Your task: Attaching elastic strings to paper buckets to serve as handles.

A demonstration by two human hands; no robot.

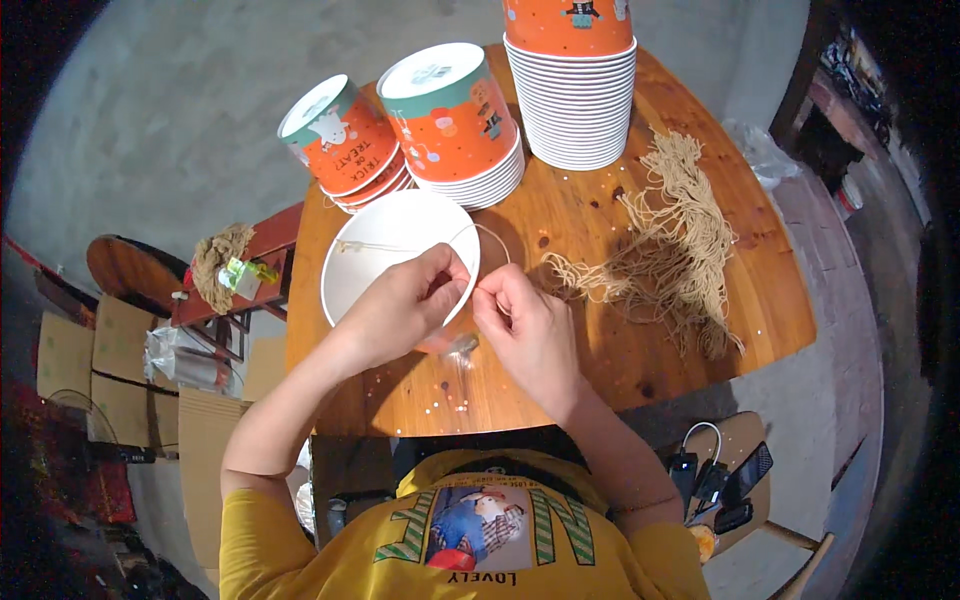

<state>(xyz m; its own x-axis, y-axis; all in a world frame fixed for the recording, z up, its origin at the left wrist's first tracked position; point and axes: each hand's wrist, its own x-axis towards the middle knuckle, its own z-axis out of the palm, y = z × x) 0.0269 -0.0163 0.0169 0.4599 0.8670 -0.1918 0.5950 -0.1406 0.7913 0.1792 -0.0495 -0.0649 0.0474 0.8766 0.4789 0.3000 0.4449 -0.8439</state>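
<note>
An orange paper bucket with a white inside [347, 282] stands near the table's left edge, its mouth turned up toward me. My left hand [418, 300] reaches over its mouth, thumb and fingers pinched at the right rim. Just outside that rim my right hand [528, 335] has its thumb and forefinger pressed together on a thin beige cord. The cord [494, 234] arcs above the rim between the hands, and a stretch of it lies inside the bucket. Fingers hide the spot at the rim where both hands meet.
A loose bundle of beige cords [690, 240] spreads over the right of the wooden table [600, 375]. Behind the bucket stand upside-down stacks of orange paper buckets: a short one [345, 140], a middle one [450, 120] and a tall one [572, 100]. A chair [745, 480] holds chargers and cables.
</note>
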